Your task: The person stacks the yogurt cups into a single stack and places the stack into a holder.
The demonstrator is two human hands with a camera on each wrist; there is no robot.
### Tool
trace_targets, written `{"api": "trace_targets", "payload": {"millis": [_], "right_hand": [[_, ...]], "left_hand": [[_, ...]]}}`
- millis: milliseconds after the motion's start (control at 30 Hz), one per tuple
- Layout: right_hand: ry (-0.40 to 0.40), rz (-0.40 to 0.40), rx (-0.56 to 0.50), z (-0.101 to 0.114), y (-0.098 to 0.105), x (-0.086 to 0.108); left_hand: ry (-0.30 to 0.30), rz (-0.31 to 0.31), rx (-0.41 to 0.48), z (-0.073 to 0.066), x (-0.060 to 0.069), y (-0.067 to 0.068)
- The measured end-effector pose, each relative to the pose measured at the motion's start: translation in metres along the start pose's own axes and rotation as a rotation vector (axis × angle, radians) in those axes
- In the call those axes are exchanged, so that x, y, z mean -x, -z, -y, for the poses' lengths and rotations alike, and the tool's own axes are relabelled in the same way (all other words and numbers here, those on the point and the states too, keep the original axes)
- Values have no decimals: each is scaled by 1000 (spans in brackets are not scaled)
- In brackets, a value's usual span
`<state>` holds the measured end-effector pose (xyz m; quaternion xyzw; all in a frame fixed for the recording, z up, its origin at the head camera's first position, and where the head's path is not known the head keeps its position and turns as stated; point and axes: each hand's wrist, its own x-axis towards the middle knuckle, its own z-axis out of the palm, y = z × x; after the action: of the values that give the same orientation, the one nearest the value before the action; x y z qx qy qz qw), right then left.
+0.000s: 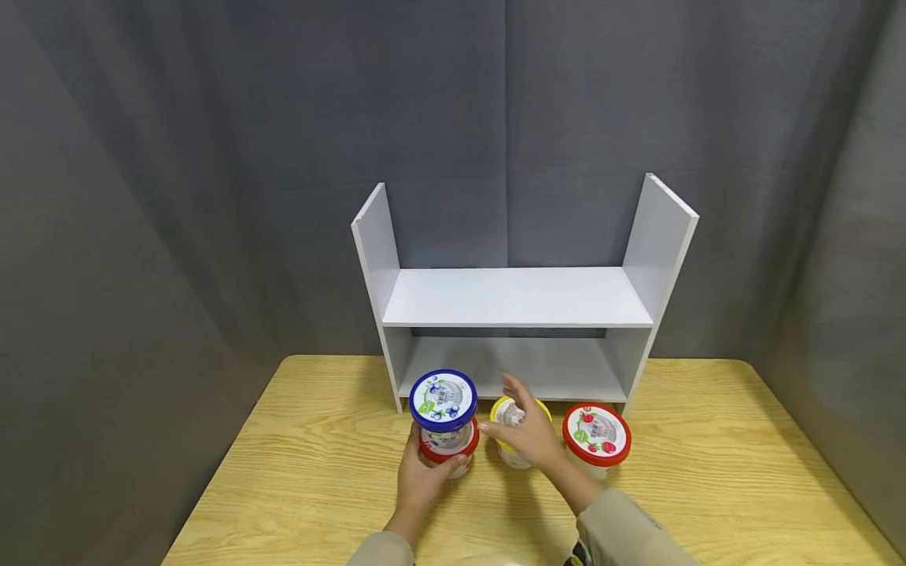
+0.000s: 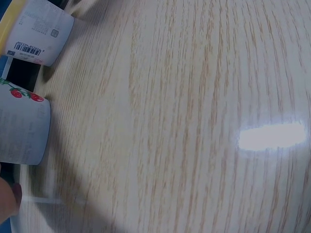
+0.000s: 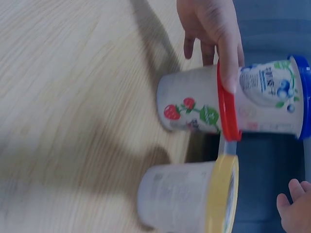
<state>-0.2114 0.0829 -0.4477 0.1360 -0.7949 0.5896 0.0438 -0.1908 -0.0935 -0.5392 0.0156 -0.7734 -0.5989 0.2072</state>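
In the head view, a blue-lidded tub (image 1: pixel 443 399) with blueberries on it stands on top of a red-lidded tub (image 3: pixel 194 104) printed with strawberries. My left hand (image 1: pixel 419 477) grips the stack around the red-lidded tub; its thumb lies against the red rim in the right wrist view. Above a yellow-lidded tub (image 1: pixel 506 412), my right hand (image 1: pixel 531 431) is held with its fingers extended and nothing in it. Only some of its fingertips (image 3: pixel 291 199) show in the right wrist view. Another red-lidded tub (image 1: pixel 597 434) stands beside my right forearm.
Behind the tubs stands a white two-tier shelf (image 1: pixel 517 297) with upright side panels. The wooden table (image 1: pixel 304 448) carries everything. Grey curtains (image 1: pixel 453 134) hang behind and at both sides.
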Motion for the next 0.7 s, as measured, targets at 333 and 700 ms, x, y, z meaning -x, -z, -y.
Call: {"api": "trace_targets", "payload": {"millis": [333,700], "right_hand": [[-65,-24,-7,-8,25,14],[-94,-74,51,-16,48,24]], "left_hand": [[116,42,-10,3,-3,0],[134,54,-40,2,-2,1]]}}
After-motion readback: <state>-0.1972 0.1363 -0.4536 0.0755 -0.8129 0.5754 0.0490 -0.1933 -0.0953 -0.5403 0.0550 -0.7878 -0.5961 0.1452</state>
